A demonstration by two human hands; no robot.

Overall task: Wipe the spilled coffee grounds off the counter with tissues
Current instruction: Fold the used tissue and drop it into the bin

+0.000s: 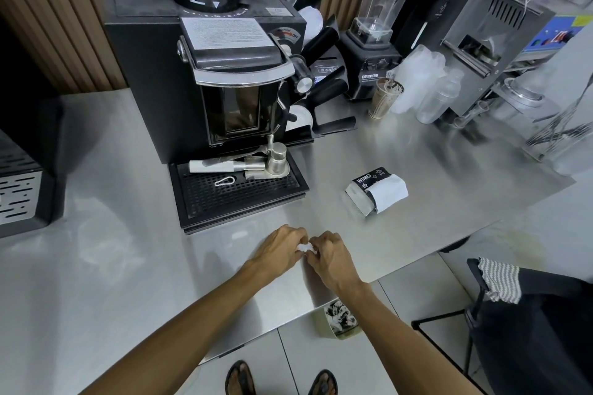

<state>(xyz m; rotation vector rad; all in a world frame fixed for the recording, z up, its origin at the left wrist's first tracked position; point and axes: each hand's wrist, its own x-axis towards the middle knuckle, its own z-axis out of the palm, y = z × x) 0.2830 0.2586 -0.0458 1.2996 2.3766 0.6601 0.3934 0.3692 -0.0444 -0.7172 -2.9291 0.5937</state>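
steel ctr (417, 154), tissue (305, 248), slat wall (48, 9), tile flr (417, 292)

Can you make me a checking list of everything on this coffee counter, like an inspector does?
Surface: steel counter, shiny; no grounds plainly visible on it.
Job's things: small white tissue, pinched between both hands; tissue pack lies further right, untouched.
Clutter: coffee grinder with drip tray, blender, stacked cups.
Hands: left hand and right hand meet fingertip to fingertip on the tissue.
Cables: nothing seen.
Surroundings: small bin of crumpled scraps below the counter's edge; striped cloth draped on a dark frame at right.
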